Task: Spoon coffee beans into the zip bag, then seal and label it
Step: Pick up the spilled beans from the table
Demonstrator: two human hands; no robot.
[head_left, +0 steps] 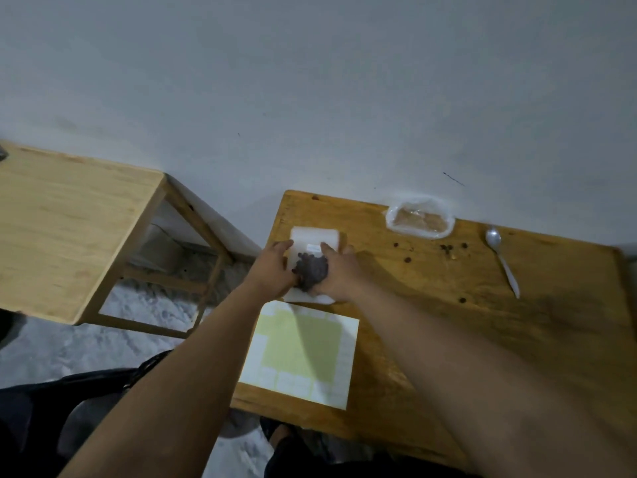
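Note:
A white zip bag (312,236) lies flat near the left edge of the brown wooden table (448,305), with a dark heap of coffee beans (312,270) showing through its lower half. A small white label (313,247) sits on the bag above the beans. My left hand (274,269) rests on the bag's left side, its fingers laid along the edge. My right hand (339,272) presses on the right side, one finger beside the label. A label sheet (300,353), pale green where stickers are gone, lies just in front of the bag.
A clear plastic bag (418,219) lies at the table's far edge by the wall. A white plastic spoon (503,262) lies to the right, with loose beans (446,248) scattered between them. A lighter wooden table (65,229) stands to the left across a gap.

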